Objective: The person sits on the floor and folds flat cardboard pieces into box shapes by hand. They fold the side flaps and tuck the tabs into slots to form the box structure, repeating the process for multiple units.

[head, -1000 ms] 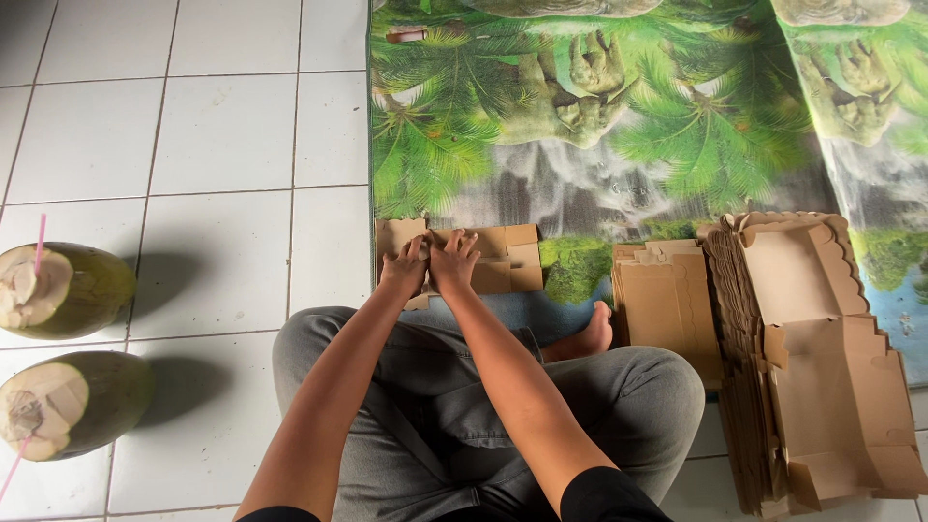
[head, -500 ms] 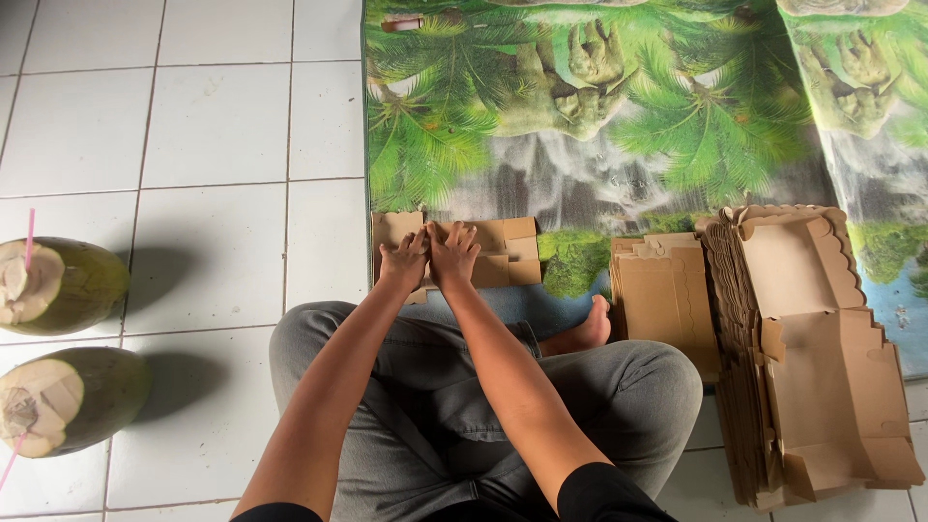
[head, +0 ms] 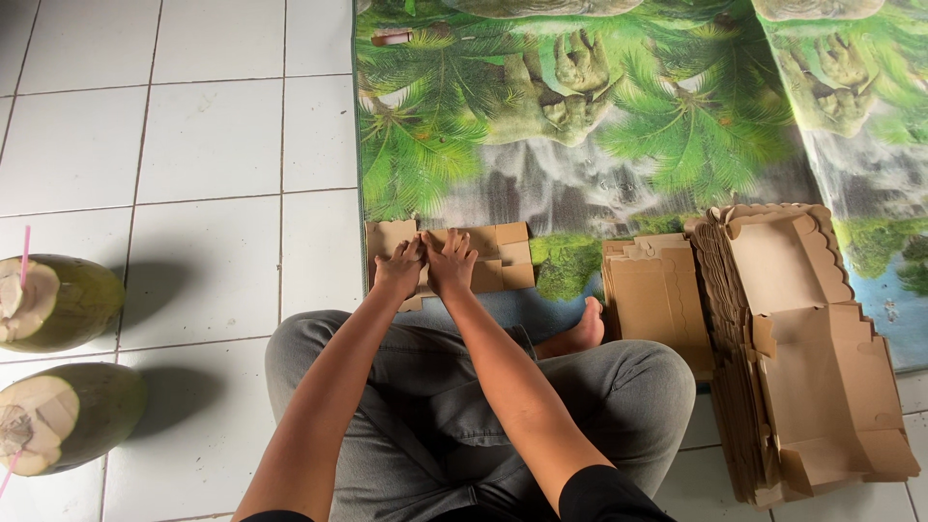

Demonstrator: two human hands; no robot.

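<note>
Left hand (head: 398, 269): lies palm down with fingers spread on the left part of the flat cardboard piece (head: 488, 257), pressing on it; nothing is gripped.
Right hand (head: 450, 263): flat and open too, fingers fanned out, touching the same cardboard piece just beside the left hand.
Flat cardboard piece: brown, unfolded, lying at the near left edge of the mat (head: 580, 116), right in front of the person's knees.
Mat: printed with green palm leaves and grey rocks, spread over the far right part of the floor (head: 193, 145).
Small cardboard stack (head: 657, 295): brown flat pieces on the near edge of the mat, just right of a bare foot (head: 578, 333).
Big cardboard stack (head: 802, 358): many half-folded box blanks with wavy edges, at the right, partly on the mat and partly on the floor.
Coconuts (head: 58, 358): two green ones with cut tops and pink straws, on the white tiled floor at the left edge, well apart from the hands.
Legs (head: 464, 406): crossed, in grey trousers.
</note>
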